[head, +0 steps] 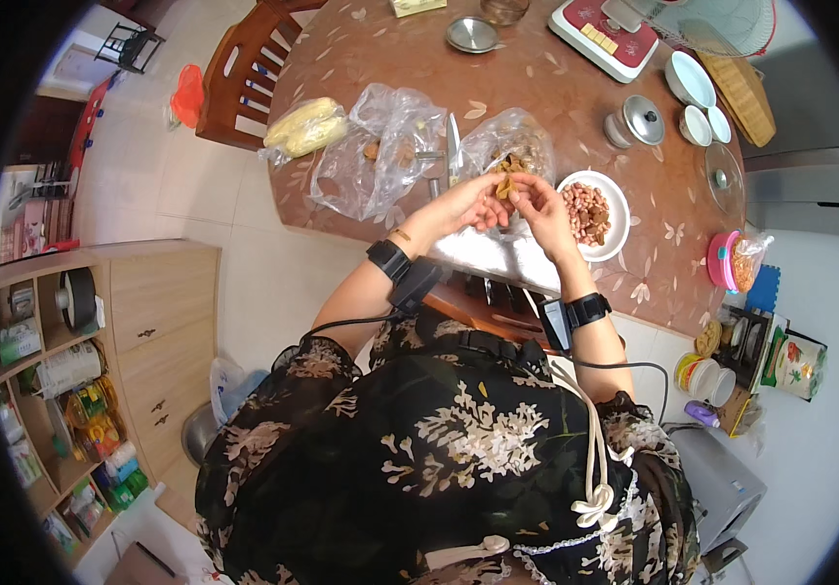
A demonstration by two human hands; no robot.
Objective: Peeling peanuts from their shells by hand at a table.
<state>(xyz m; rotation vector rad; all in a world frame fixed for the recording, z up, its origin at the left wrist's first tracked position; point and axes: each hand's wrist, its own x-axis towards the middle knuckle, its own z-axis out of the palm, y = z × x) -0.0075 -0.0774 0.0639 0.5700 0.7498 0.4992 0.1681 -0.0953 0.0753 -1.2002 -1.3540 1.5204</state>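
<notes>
Between the fingertips of both hands is a small yellowish-brown piece, perhaps a bit of husk or shell. My left hand pinches it from the left, its other fingers loosely curled. From the other side, my right hand grips it with thumb and fingers. Just beyond them lies a clear plastic bag with more brown pieces at its mouth. Right of my right hand stands a white bowl of pinkish nuts or beans and darker brown chunks.
A knife and a metal tool lie left of the bag. Farther left are another plastic bag and wrapped corn cobs. A lidded glass jar, small bowls and a kitchen scale stand at the right.
</notes>
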